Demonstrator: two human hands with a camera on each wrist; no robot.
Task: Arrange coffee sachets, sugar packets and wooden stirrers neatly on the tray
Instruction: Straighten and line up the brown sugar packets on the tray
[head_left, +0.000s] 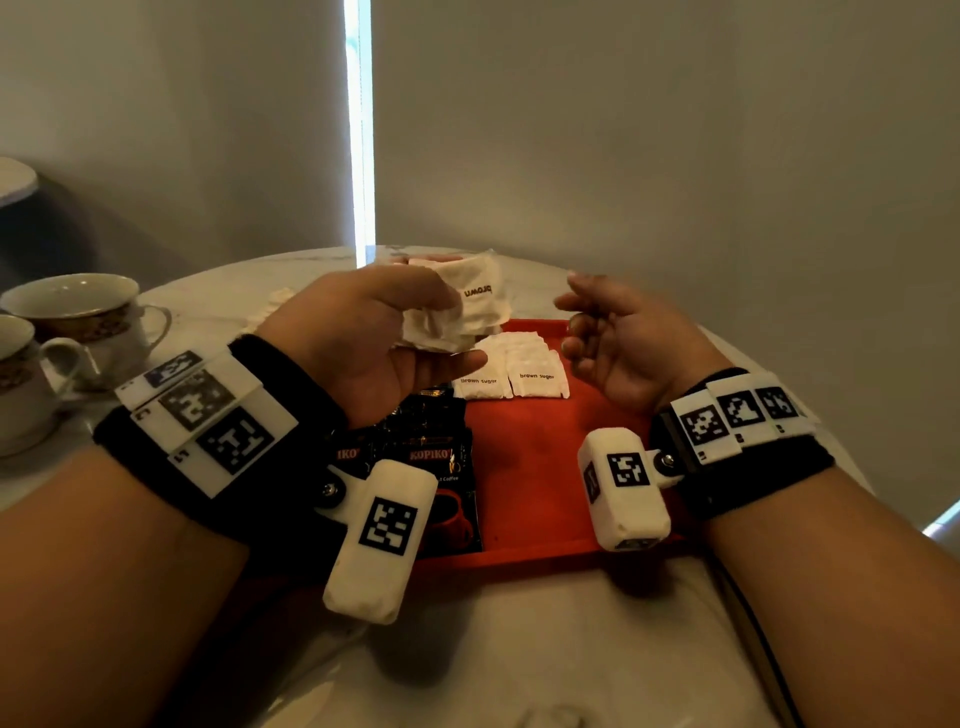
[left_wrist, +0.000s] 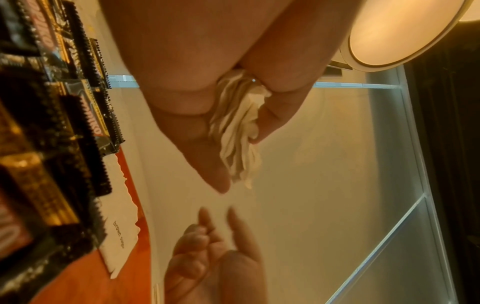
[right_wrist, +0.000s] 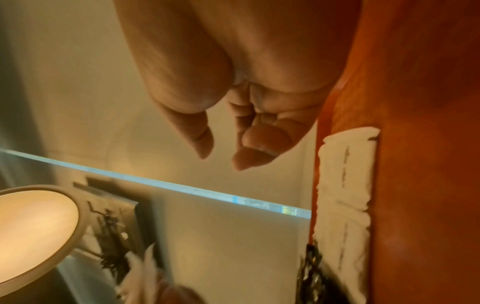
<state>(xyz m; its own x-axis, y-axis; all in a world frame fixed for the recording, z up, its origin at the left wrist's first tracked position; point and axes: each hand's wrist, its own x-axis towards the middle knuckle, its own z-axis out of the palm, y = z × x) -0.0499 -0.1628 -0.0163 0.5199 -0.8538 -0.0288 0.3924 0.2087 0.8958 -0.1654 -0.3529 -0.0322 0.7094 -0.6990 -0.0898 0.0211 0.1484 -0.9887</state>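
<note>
Holding a bunch of white sugar packets above the far left part of the tray: left hand, fingers and thumb curled round the bunch; the left wrist view shows the packet edges fanned out between thumb and fingers.

Right hand: raised over the right side of the tray, palm turned inward, fingers loosely curled, holding nothing, apart from the bunch.

Red tray: flat on the white marbled worktop, directly in front of the person.

Sugar packets on the tray: white, printed "brown sugar", laid in two overlapping rows side by side in the far middle part.

Coffee sachets: black with a red cup picture and "KOPIKO" lettering, overlapping one another along the left side of the tray, just beside the laid sugar packets; partly hidden by the left wrist.

Two teacups: white with gold patterned bands, on saucers, on the worktop well to the left of the tray.

Further pale packets: on the worktop beyond the left hand, too blurred to identify.
</note>
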